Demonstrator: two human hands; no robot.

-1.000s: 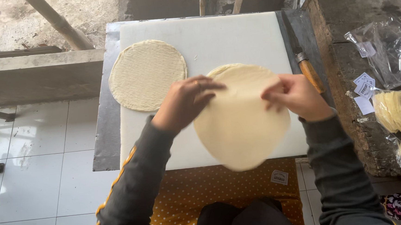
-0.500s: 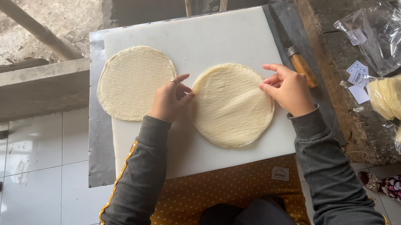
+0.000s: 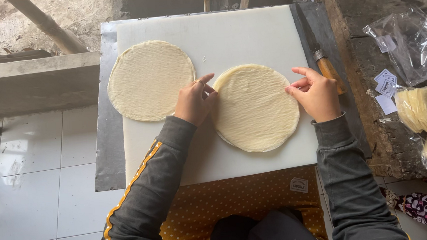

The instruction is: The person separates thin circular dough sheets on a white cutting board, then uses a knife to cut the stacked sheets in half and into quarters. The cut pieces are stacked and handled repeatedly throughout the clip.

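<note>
A pale round flatbread stack lies flat on the white cutting board, right of centre. My left hand touches its left rim with loosely curled fingers. My right hand rests at its right rim, fingertips on the edge. Neither hand lifts it. A second round flatbread lies on the board's left side, just left of my left hand.
A knife with a wooden handle lies along the board's right edge. On the rough wooden bench at the right sit clear plastic bags, small paper labels and bagged flatbreads. White floor tiles are at left.
The flatbread that both hands held tilted above the board now lies flat on it. My hands have slid out to its left and right rims.
</note>
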